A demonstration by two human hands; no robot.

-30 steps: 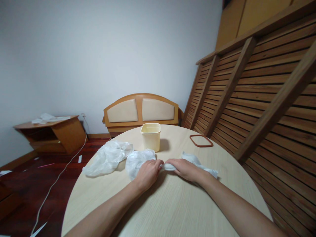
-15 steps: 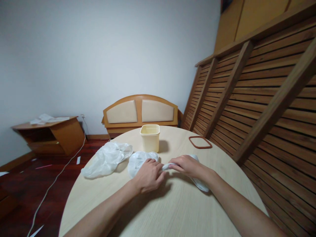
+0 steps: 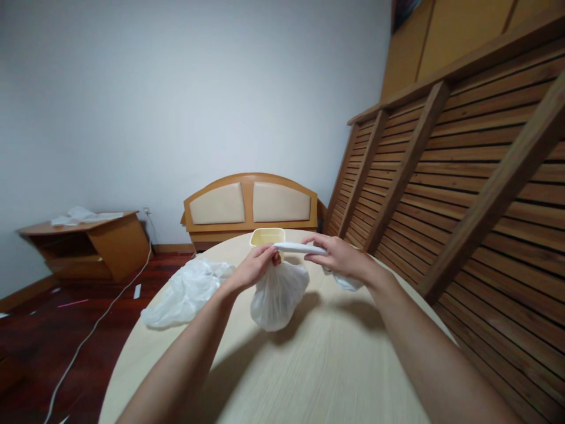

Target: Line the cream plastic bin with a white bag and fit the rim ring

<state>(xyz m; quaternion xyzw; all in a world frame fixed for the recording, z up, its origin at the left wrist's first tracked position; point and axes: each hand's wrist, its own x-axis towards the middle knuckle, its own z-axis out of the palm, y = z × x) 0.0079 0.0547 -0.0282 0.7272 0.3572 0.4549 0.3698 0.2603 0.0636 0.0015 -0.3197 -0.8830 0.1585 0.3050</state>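
Note:
A white plastic bag (image 3: 279, 295) hangs over the table, its lower part rounded and its neck gathered. My left hand (image 3: 258, 266) pinches that neck just above the bulge. From there the twisted top of the bag stretches right to my right hand (image 3: 338, 257), whose fingers are closed around it. A loose end of the bag droops below my right hand. Behind the bag stands a pale yellow square tub (image 3: 267, 237), open at the top and partly hidden by the bag and my left hand.
A second crumpled white plastic bag (image 3: 188, 294) lies on the left of the round wooden table (image 3: 326, 365). Beyond the table is a padded headboard (image 3: 282, 201). A slatted wooden frame (image 3: 441, 176) leans along the right. On the floor at left run a white cable (image 3: 95, 330) and a low cabinet (image 3: 110, 241).
Both hands have risen, lifting the bag off the tabletop so that it now hangs in front of the tub. The brown square ring at the right is now hidden from view.

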